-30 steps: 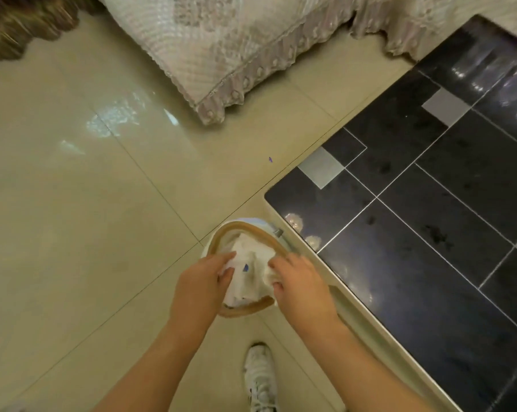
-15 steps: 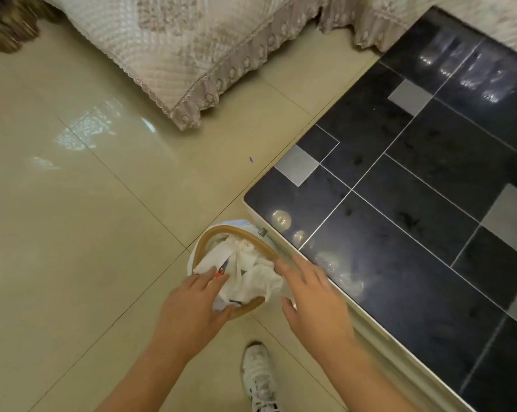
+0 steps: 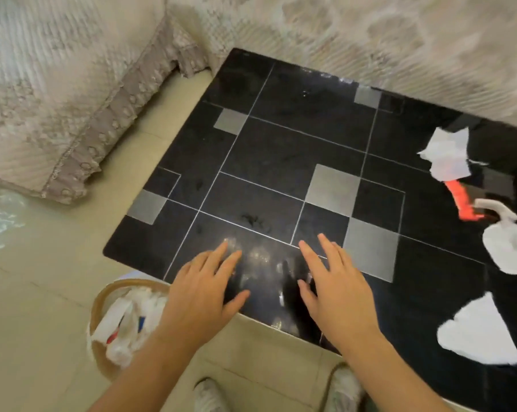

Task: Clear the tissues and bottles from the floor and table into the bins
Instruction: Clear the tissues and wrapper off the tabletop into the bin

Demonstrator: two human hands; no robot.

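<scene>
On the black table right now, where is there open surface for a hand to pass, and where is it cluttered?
The table is bare from its left corner across the middle, ahead of the left hand and right hand, up to the bedspread. The right end is crowded: three tissues and a red wrapper between the upper two.
</scene>
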